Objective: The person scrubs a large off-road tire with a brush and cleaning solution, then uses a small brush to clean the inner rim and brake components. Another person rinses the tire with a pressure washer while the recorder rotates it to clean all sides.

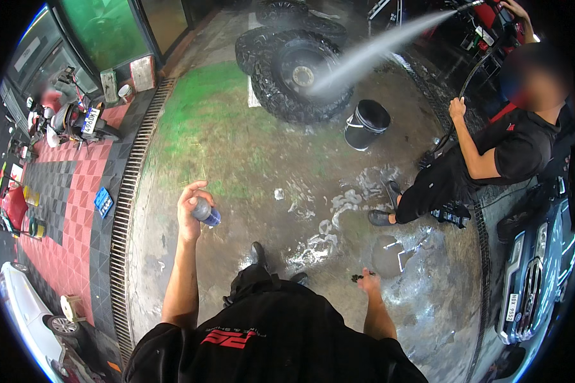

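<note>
My left hand [195,210] is raised at left centre, its fingers closed around a small plastic bottle [207,212] with a bluish lower end. At the lower right, my right hand [368,281] is low over the wet floor, holding a small dark object [357,277] that I cannot identify. Further off, at the top centre, a wheel with a knobby off-road tyre [301,76] leans on other tyres. A jet of water strikes it near the rim. A black bucket [368,125] stands to the right of this wheel.
A co-worker [512,143] in black stands at right, holding a hose and spray gun. Soapy water wets the concrete. A drain grate [134,167] runs down the left. Motorcycles [86,119] and a white car [28,311] are at left, a blue-grey vehicle [532,282] at right.
</note>
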### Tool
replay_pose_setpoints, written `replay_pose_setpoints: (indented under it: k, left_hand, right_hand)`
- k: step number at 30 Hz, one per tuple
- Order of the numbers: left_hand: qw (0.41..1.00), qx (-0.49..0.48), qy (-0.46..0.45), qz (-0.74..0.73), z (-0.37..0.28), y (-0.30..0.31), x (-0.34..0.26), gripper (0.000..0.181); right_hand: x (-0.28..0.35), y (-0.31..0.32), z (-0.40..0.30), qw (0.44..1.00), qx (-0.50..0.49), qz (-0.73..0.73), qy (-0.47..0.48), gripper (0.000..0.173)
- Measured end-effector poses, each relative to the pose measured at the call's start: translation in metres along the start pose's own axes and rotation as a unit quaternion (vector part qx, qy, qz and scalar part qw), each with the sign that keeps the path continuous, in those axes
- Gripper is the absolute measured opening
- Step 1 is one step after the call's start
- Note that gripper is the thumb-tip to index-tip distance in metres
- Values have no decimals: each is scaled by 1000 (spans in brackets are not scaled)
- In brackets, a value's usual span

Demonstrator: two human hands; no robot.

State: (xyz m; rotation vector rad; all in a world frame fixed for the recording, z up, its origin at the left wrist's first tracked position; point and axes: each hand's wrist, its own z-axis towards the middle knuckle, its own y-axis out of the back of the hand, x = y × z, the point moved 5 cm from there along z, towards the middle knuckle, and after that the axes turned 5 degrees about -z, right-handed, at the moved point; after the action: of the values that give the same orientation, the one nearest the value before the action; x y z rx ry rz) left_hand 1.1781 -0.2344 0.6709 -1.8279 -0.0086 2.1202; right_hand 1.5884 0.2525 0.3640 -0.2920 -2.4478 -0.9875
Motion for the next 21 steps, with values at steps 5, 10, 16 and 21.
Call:
replay_pose_setpoints:
  k: [5, 10, 16, 21]
  left_hand:
    - [1000, -3, 14, -22, -22, -24, 5, 69]
    - [1000, 0, 24, -19, -42, -36, 5, 68]
    - [1000, 6, 20, -19, -65, -45, 13, 66]
    - [1000, 2, 17, -21, -77, -51, 13, 64]
  right_hand:
    - [-48, 30, 5, 995, 27, -95, -12, 57]
    - [-49, 32, -15, 999, 37, -19, -7, 60]
    - [-61, 41, -15, 1000, 2, 15, -5, 59]
    - [-88, 43, -16, 998, -13, 65, -8, 54]
